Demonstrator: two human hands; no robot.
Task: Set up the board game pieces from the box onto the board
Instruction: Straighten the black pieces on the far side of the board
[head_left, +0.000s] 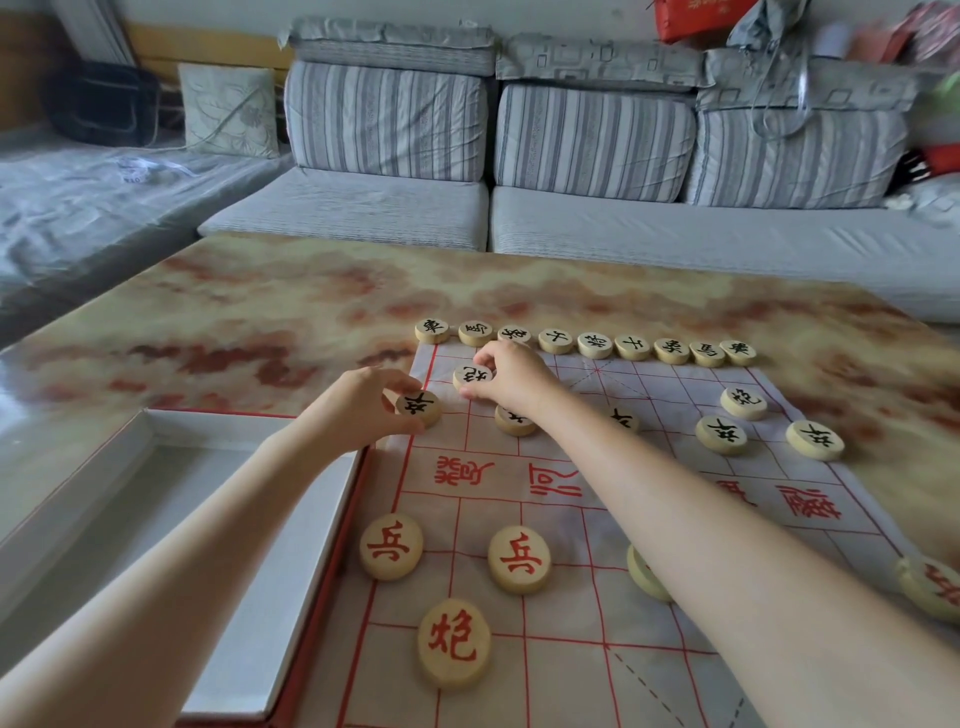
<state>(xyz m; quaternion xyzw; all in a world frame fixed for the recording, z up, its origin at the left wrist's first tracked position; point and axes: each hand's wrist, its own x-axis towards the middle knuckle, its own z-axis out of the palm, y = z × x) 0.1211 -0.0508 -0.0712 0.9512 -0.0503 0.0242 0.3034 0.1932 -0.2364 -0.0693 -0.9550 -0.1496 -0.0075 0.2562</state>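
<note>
A white cloth board (561, 519) with red grid lines lies on the table. My left hand (358, 408) pinches a black-lettered wooden disc (418, 407) at the board's far left edge. My right hand (511, 376) pinches another black-lettered disc (471, 376) one row further back. A row of several black-lettered discs (595, 344) lines the far edge. More black discs (721, 434) stand on the right. Red-lettered discs (518, 558) sit on the near half. My right forearm hides part of the board and a few discs.
A shallow white box (156, 519) with a red rim sits left of the board, its inside bare where visible. The marbled table (260, 312) stretches far and left. A grey striped sofa (571, 156) stands behind it.
</note>
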